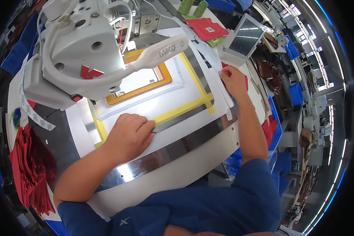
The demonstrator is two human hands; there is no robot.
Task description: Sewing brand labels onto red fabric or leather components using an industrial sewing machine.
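Note:
My left hand (pixel 128 135) rests with curled fingers at the near edge of a white sheet bordered with yellow tape (pixel 181 108). A small dark tip pokes out beside its fingers; what it belongs to is hidden. Farther right, my right hand (pixel 234 80) has its fingers pinched together at a red piece (pixel 246 83), which is mostly covered by the hand. Between and beyond my hands lies an orange-yellow frame (pixel 167 78) with a bright opening, set on the white sheet under the sewing machine head (pixel 82 43).
A pale curved cable arm (pixel 161 53) reaches over the frame. Red fabric pieces (pixel 31 169) hang at the left edge. Back right are green thread spools (pixel 200 8), a red stack (pixel 206 28) and a screen (pixel 246 36). A blue bin (pixel 277 135) stands right of my forearm.

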